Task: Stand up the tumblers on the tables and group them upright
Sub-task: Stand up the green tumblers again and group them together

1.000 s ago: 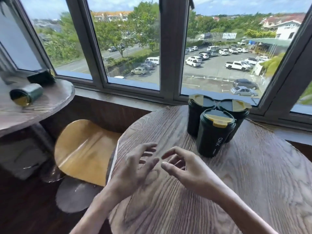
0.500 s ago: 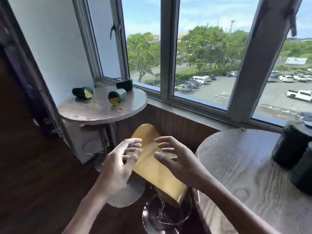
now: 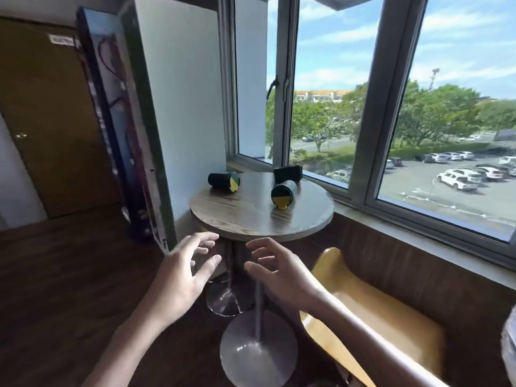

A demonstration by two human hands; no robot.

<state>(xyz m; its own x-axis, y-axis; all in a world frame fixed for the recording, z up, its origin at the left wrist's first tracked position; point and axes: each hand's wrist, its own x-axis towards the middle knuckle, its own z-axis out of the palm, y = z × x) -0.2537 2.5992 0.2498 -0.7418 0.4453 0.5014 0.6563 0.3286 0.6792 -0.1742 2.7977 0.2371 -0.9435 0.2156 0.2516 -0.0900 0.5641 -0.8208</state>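
Observation:
Three dark green tumblers with yellow lids lie on their sides on a small round wooden table (image 3: 251,222) by the window. One tumbler (image 3: 223,181) rests at the table's left rear. A second tumbler (image 3: 283,194) lies near the middle with its lid facing me. The third tumbler (image 3: 287,172) lies at the back by the window sill. My left hand (image 3: 184,272) and my right hand (image 3: 279,270) hover side by side below the table's near edge, fingers spread, holding nothing.
A yellow curved stool (image 3: 371,311) with a round metal base (image 3: 257,356) stands at my lower right. A dark-wood wall panel (image 3: 418,261) runs under the window sill. A tall dark cabinet (image 3: 122,135) and a brown door (image 3: 50,121) are at the left.
My view has swung left from the table with three upright tumblers to the small table, which is now closer and centred. Both hands stayed open and moved toward it.

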